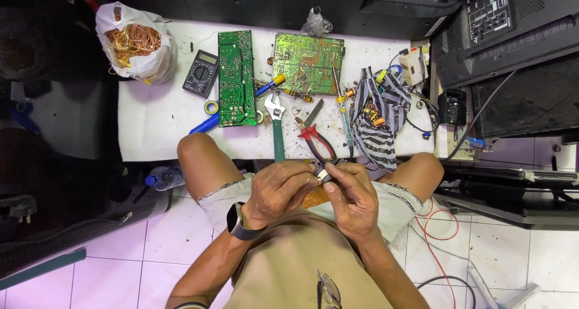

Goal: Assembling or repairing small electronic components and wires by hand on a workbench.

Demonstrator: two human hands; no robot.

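Both my hands meet over my lap, below the front edge of the white bench (151, 122). My left hand (278, 191), with a dark watch on the wrist, and my right hand (351, 195) pinch a small dark and silver part (323, 175) between their fingertips. An orange-brown board piece (315, 197) lies on my lap beneath them. Red-handled pliers (318, 141) lie just beyond my hands at the bench edge.
On the bench lie two green circuit boards (236, 77) (309, 62), a multimeter (201, 73), an adjustable wrench (277, 125), a blue-handled screwdriver (208, 123), a soldering iron (342, 113), a striped cloth (377, 122) and a bag of copper wire (136, 44). Black panels (512, 50) stand right. A red cable (437, 224) lies on the floor.
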